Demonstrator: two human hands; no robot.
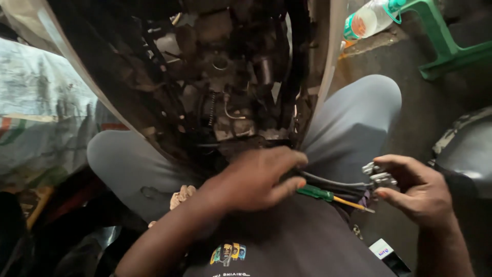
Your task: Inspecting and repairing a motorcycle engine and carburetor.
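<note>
Black cable bundle (333, 183) between left hand (259, 179) and right hand (412, 190).

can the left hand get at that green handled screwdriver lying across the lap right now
Probably yes. The left hand lies right over the green screwdriver, fingertips at its handle, with nothing between them. The right hand is busy pinching a metal connector on the black cables beside it.

Green-handled screwdriver (328, 195) beside black cables (333, 181)
</note>
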